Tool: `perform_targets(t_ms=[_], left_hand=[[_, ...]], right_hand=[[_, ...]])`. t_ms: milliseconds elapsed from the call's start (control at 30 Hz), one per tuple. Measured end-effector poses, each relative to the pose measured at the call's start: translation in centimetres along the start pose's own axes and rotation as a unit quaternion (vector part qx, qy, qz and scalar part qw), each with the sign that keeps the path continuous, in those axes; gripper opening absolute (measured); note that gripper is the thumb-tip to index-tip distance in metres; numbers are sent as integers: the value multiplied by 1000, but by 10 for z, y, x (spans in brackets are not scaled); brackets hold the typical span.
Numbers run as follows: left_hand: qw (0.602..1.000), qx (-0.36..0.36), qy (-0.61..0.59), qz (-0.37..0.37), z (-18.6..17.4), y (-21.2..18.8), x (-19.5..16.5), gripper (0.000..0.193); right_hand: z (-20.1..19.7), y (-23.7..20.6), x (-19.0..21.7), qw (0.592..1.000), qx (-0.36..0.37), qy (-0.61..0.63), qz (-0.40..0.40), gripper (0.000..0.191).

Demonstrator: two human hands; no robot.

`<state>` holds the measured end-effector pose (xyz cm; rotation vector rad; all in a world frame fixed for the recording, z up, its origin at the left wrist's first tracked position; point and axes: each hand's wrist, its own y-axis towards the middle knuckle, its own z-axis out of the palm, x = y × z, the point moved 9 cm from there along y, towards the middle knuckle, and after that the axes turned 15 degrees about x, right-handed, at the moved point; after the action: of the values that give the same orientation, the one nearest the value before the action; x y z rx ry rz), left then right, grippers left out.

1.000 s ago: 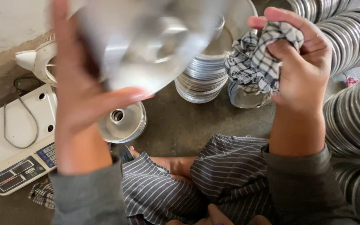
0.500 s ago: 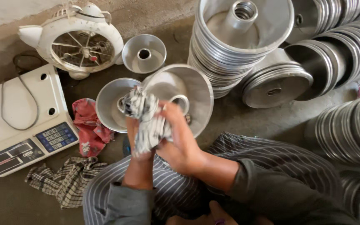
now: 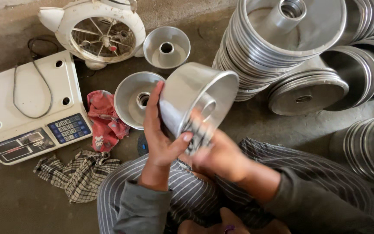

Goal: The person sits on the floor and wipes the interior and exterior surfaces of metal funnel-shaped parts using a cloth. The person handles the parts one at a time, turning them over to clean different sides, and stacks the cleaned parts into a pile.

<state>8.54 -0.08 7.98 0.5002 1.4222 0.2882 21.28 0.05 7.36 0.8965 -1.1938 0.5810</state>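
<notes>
Tilted up since half a second ago, the metal tube pan (image 3: 195, 97) now faces right above the lap. Left hand (image 3: 159, 134) grips its outer wall to steady it; right hand (image 3: 215, 154) clutches a checked cloth (image 3: 200, 132) pressed to the rim. Another pan (image 3: 137, 99) and a scale (image 3: 31, 108) lie on the floor beside.

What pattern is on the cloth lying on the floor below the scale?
The cloth is black-and-white checked, seen clearly in the head view, beneath the white scale.
</notes>
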Motion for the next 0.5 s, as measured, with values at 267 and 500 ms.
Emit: perform_targets(t_ms=[267,500], left_hand=[[995,-45,19,-88,-25,-3,23,88],[989,1,-12,-149,-29,-12,57,55]], right_hand=[[-13,13,-57,782,51,-612,105,51],[-31,-7,-82,953,-212,216,38,36]])
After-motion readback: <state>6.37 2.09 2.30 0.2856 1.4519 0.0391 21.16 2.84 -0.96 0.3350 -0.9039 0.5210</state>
